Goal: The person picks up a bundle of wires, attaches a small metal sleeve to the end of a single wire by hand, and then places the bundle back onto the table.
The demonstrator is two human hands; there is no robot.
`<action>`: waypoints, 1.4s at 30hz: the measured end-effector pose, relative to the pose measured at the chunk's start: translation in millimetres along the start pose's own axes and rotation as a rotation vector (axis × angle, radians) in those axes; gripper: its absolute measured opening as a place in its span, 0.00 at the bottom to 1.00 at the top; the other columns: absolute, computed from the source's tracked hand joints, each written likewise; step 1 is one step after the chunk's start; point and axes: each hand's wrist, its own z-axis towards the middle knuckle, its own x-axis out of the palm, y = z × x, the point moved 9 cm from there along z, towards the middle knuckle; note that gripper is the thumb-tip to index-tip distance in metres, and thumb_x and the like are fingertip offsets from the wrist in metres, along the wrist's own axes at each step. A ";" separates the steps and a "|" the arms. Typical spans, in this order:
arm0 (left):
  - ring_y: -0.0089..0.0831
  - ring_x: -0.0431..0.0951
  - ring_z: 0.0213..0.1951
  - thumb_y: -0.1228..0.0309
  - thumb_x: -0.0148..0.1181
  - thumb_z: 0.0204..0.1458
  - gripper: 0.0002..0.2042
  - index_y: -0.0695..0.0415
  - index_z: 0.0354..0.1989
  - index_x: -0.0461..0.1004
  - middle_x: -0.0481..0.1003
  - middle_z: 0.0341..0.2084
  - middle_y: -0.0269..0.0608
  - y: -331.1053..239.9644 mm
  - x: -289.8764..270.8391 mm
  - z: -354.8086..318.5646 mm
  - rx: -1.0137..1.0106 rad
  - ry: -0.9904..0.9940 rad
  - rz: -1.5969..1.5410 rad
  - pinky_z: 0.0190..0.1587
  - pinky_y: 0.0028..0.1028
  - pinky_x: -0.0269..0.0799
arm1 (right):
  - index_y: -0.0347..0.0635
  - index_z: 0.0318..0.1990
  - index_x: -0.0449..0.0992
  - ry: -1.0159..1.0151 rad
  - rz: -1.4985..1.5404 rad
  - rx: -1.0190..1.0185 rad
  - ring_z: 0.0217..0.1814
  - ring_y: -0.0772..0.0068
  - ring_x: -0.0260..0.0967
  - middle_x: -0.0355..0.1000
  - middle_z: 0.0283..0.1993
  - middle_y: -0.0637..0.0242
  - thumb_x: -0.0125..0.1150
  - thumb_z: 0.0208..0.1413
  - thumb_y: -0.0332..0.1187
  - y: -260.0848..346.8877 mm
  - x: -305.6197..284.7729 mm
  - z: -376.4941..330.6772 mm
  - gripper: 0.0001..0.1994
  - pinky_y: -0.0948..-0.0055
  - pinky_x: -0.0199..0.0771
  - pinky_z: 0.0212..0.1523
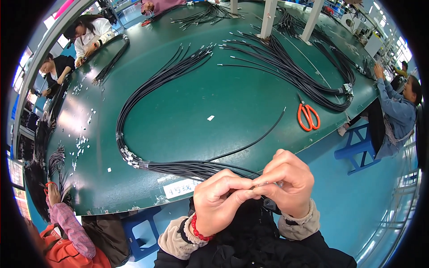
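My left hand (221,196) and my right hand (288,181) meet at the table's near edge, both closed in a pinch. Between the fingertips is a small, thin end with a metallic glint, apparently the tip of a black cable; the fingers hide most of it. The bundle of black cables (178,169) runs from the left to behind my hands. It curves back across the table, its far tips (208,50) fanned out, with white tags (129,156) around the bend. One loose cable (268,129) strays to the right, its tip pointing away from me.
Orange-handled scissors (308,116) lie right of centre on the green table (178,129). Another cable bundle (290,62) stretches behind them, near white posts (268,20). White scraps (80,145) litter the left side. Co-workers sit around the table; a blue stool (359,145) stands at right.
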 end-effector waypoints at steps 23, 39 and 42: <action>0.24 0.73 0.22 0.82 0.65 0.38 0.09 0.62 0.30 0.75 0.74 0.22 0.40 -8.9 -6.0 -4.8 0.081 -0.112 0.145 0.23 0.19 0.67 | 0.45 0.25 0.79 -0.137 -0.231 -0.080 0.19 0.78 0.58 0.66 0.21 0.73 0.73 0.29 0.28 15.9 -7.6 -8.5 0.10 0.79 0.54 0.18; 0.30 0.77 0.24 0.82 0.61 0.43 0.04 0.66 0.28 0.74 0.72 0.23 0.42 2.7 8.8 -1.4 -0.066 0.138 -0.008 0.26 0.21 0.72 | 0.43 0.25 0.77 0.060 0.078 0.003 0.26 0.79 0.61 0.67 0.25 0.73 0.69 0.37 0.26 -6.5 -5.4 -4.1 0.06 0.79 0.57 0.23; 0.32 0.78 0.25 0.82 0.60 0.44 0.04 0.66 0.28 0.74 0.72 0.23 0.43 5.8 13.1 1.4 -0.110 0.193 -0.061 0.26 0.22 0.73 | 0.43 0.28 0.77 0.120 0.137 -0.002 0.27 0.79 0.61 0.68 0.27 0.71 0.68 0.38 0.26 -8.2 -4.7 -5.7 0.07 0.80 0.58 0.25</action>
